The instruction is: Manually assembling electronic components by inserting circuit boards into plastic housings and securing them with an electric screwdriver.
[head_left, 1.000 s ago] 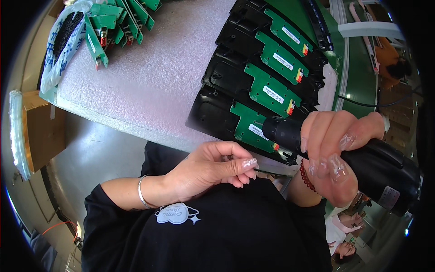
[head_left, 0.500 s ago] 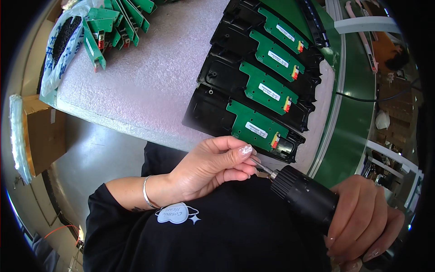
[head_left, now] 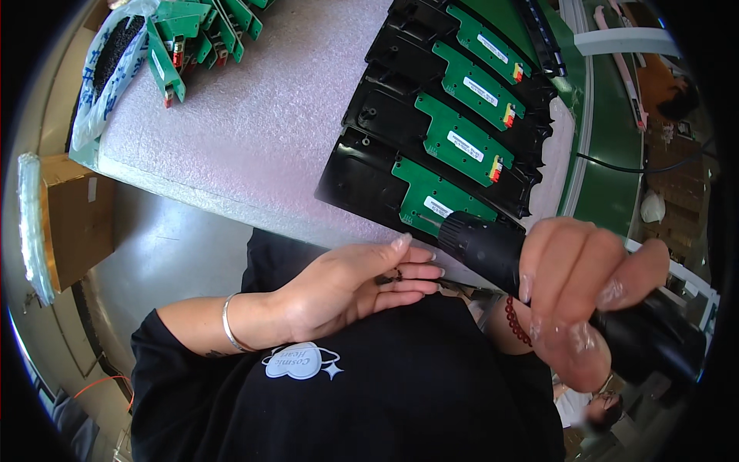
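My right hand [head_left: 573, 277] is wrapped around a black electric screwdriver [head_left: 481, 248]. Its thin bit points left over the nearest green circuit board [head_left: 419, 183], close to the board's lower left part; whether it touches cannot be made out. That board lies in the nearest black plastic housing [head_left: 358, 173], and carries a white label. My left hand [head_left: 331, 296] is palm up and cupped just below the housing's near edge. A few tiny dark screws [head_left: 394, 276] rest against its fingers, which are loosely stretched.
Several similar black housings with green boards [head_left: 469, 85] lie in a row beyond. At the far left of the foam-covered table [head_left: 231, 131] are a pile of loose boards [head_left: 181, 27] and a plastic bag [head_left: 96, 100] of small black parts. A cardboard box [head_left: 77, 215] stands left.
The screwdriver has moved up and left from my left fingertips to over the nearest board. My left hand has opened from a pinch near the bit into a cupped palm.
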A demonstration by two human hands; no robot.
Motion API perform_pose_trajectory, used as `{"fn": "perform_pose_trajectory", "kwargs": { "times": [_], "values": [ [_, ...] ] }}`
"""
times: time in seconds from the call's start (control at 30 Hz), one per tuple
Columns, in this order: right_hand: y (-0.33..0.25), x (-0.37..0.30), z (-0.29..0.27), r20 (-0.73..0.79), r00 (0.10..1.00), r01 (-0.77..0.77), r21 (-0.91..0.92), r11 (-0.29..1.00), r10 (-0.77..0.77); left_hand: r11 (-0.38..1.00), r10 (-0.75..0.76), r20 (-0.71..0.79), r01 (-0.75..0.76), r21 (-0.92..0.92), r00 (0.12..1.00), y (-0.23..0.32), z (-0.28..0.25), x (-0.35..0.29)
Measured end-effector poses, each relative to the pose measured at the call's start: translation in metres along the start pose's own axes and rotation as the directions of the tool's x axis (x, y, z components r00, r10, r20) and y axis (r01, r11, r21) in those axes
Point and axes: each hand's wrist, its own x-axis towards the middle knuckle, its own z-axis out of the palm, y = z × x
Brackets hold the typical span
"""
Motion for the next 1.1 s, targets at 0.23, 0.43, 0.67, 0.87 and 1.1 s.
{"fn": "perform_pose_trajectory", "kwargs": {
  "times": [0.23, 0.43, 0.67, 0.87, 1.1],
  "values": [
    [0.016, -0.001, 0.003, -0.048, 0.998, -0.029, 0.001, 1.0, 0.029, 0.974, -0.016, 0.062, 0.002, 0.226, 0.998, 0.003, -0.01, -0.007],
    [0.012, 0.005, 0.005, 0.05, 0.998, -0.029, -0.051, 0.998, 0.032, 0.937, 0.058, 0.055, -0.073, 0.341, 0.997, 0.009, -0.011, -0.009],
    [0.021, 0.012, 0.003, 0.157, 0.987, -0.004, -0.074, 0.997, 0.016, 0.975, 0.097, -0.029, -0.089, 0.202, 0.995, 0.009, -0.012, -0.006],
    [0.016, 0.013, -0.001, 0.183, 0.982, -0.023, -0.132, 0.991, 0.048, 0.982, 0.104, 0.045, -0.11, 0.153, 0.994, 0.006, -0.018, -0.006],
    [-0.032, -0.006, 0.008, -0.007, 0.998, 0.06, 0.104, 0.993, -0.059, 0.992, 0.123, -0.091, -0.125, -0.017, 0.988, 0.006, -0.003, 0.001]
  ]
}}
